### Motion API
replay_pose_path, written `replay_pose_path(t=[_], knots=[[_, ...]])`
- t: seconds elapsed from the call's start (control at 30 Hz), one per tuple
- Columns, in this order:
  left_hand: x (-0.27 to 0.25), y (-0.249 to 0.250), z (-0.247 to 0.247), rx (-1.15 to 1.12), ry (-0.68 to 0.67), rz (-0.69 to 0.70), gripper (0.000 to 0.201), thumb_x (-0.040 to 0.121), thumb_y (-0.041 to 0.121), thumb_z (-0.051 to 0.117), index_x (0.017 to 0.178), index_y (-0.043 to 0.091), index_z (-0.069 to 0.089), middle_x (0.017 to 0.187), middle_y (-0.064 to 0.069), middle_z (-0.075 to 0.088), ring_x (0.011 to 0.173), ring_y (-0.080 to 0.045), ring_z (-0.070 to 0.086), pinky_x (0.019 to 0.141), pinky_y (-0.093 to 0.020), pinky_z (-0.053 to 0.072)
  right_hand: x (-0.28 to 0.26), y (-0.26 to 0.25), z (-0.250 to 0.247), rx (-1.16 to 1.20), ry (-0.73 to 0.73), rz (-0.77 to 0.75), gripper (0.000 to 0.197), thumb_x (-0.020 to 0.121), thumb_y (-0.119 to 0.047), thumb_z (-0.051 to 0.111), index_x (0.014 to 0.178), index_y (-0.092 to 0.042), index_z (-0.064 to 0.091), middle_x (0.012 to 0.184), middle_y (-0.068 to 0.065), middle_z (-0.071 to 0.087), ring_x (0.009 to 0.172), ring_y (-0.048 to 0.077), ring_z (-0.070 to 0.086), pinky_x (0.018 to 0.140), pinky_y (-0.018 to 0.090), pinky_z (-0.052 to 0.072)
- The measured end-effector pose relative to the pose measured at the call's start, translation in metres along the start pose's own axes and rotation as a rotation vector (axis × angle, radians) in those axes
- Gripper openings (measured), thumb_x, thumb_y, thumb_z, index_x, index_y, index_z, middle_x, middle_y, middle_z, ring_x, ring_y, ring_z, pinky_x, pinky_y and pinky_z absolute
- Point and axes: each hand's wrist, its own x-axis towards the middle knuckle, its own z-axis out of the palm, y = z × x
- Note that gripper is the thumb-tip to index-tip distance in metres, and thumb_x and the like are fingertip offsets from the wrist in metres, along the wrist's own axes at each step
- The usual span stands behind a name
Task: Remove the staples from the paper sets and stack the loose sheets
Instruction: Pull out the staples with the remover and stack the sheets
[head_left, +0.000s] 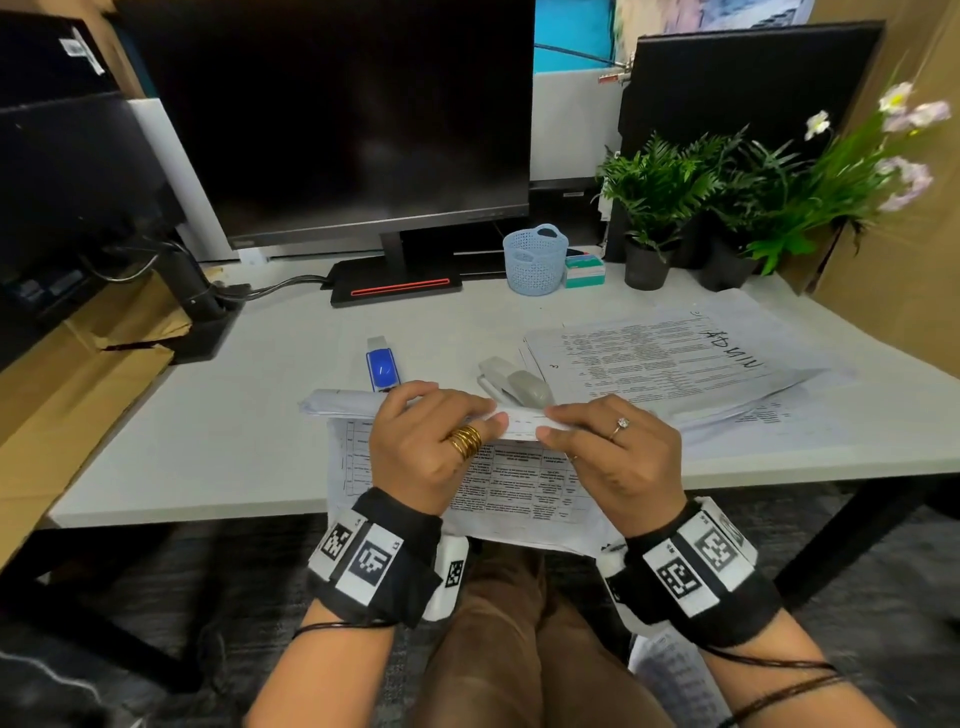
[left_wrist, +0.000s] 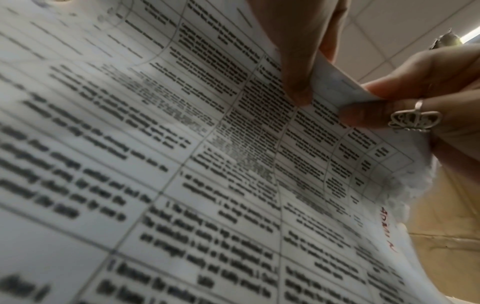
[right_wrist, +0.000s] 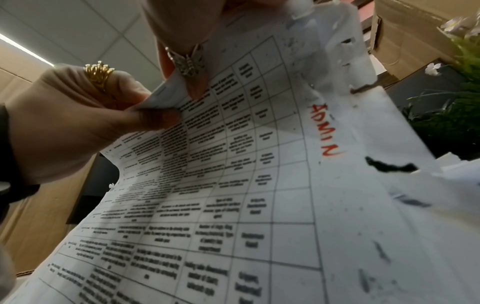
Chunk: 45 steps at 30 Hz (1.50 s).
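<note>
Holding: a paper set (head_left: 519, 488) is hanging over the table's (head_left: 208, 457) near edge.
Left hand (head_left: 426, 441): its fingers (head_left: 493, 423) are pinching the folded top edge.
Right hand (head_left: 618, 452): its fingers (head_left: 558, 415) are pinching the same edge, close beside the left.
Beyond: a grey stapler (head_left: 514, 384) and a blue staple remover (head_left: 383, 366) are lying on the table.
Right side: a stack of sheets (head_left: 675, 358) is lying marked ADMIN.

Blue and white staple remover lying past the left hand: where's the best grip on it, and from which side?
Judging by the head view, take the blue and white staple remover across its long sides, coming down from above. It lies flat on the white desk, long axis running away from the person, both flanks apparently free; its near end sits close behind the held printed paper set.
</note>
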Motion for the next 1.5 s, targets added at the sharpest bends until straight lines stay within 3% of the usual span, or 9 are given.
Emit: replay_pose_path(t=[0.4,0.53,0.6,0.8,0.97,1.13,1.2,1.33,1.5], knots=[[0.007,0.01,0.002,-0.014,-0.026,0.1,0.03,0.096,0.018,0.051,0.078,0.016,0.076,0.077,0.003,0.072,0.064,-0.014,0.065,0.081,-0.03,0.04,-0.001,0.0,-0.012,-0.042,-0.074,0.114,0.035,0.068,0.014,0.06,0.088,-0.011,0.074,0.077,-0.002,0.071,0.065,0.017,0.062,0.053,0.029,0.048],[0.007,0.028,0.015,0.039,-0.248,0.077,0.004,0.078,0.017,0.074,0.082,0.019,0.075,0.073,0.005,0.07,0.059,-0.015,0.063,0.088,-0.036,0.035,-0.011,0.009,-0.023,-0.092,-0.232,0.246,0.043,0.061,0.009,0.056,0.092,-0.015,0.074,0.074,-0.004,0.066,0.069,0.013,0.059,0.053,0.024,0.046],[0.004,0.033,0.021,0.081,-0.395,0.019,0.021,0.07,0.024,0.082,0.089,0.02,0.074,0.075,0.004,0.071,0.062,-0.016,0.064,0.093,-0.038,0.03,-0.021,0.021,-0.036,-0.114,-0.318,0.329,0.03,0.067,0.0,0.056,0.083,-0.018,0.073,0.076,-0.007,0.067,0.074,0.007,0.056,0.054,0.02,0.043],[0.006,0.031,0.013,0.183,-0.816,-0.262,0.051,0.085,0.06,0.05,0.129,0.033,0.049,0.111,0.011,0.064,0.108,-0.011,0.055,0.101,-0.032,0.01,-0.058,0.068,-0.098,-0.154,-0.452,0.763,0.031,0.074,0.007,0.071,0.074,-0.024,0.069,0.076,-0.008,0.066,0.075,0.02,0.064,0.069,0.027,0.045],[0.001,0.051,0.023,-0.247,-0.793,-0.364,0.036,0.085,0.046,0.061,0.116,0.027,0.06,0.112,0.008,0.063,0.108,-0.014,0.052,0.089,-0.027,0.031,-0.093,0.085,-0.129,0.079,-0.334,1.099,0.061,0.076,0.008,0.07,0.062,-0.052,0.065,0.068,-0.029,0.065,0.072,-0.014,0.057,0.07,0.0,0.039],[-0.01,0.084,0.044,-0.309,-0.992,-0.234,0.042,0.095,0.037,0.048,0.134,0.021,0.045,0.124,0.0,0.056,0.112,-0.019,0.051,0.087,-0.029,0.043,-0.131,0.088,-0.139,0.089,-0.308,1.237,0.059,0.078,0.01,0.067,0.066,-0.048,0.067,0.071,-0.014,0.066,0.073,-0.007,0.059,0.072,0.005,0.044],[-0.014,0.091,0.057,-0.318,-1.052,-0.198,0.038,0.096,0.022,0.049,0.134,0.015,0.047,0.127,-0.004,0.056,0.114,-0.023,0.054,0.09,-0.033,0.045,-0.14,0.084,-0.141,0.035,-0.392,1.272,0.049,0.078,0.009,0.066,0.067,-0.039,0.064,0.075,-0.01,0.064,0.079,0.008,0.06,0.076,0.019,0.045],[-0.016,0.117,0.081,-0.237,-1.168,-0.079,0.041,0.096,0.008,0.044,0.137,0.013,0.043,0.13,-0.009,0.051,0.116,-0.028,0.051,0.094,-0.031,0.041,-0.137,0.069,-0.137,-0.01,-0.44,1.193,0.048,0.068,0.008,0.076,0.106,-0.018,0.062,0.098,-0.005,0.062,0.099,0.014,0.059,0.085,0.011,0.038],[-0.008,0.156,0.105,-0.081,-1.314,0.134,0.038,0.093,0.001,0.043,0.13,0.007,0.044,0.126,-0.012,0.05,0.117,-0.029,0.045,0.091,-0.036,0.038,-0.107,0.042,-0.13,-0.076,-0.686,0.949,0.048,0.072,-0.013,0.074,0.112,-0.033,0.059,0.1,-0.014,0.063,0.096,0.007,0.059,0.086,0.022,0.046]])
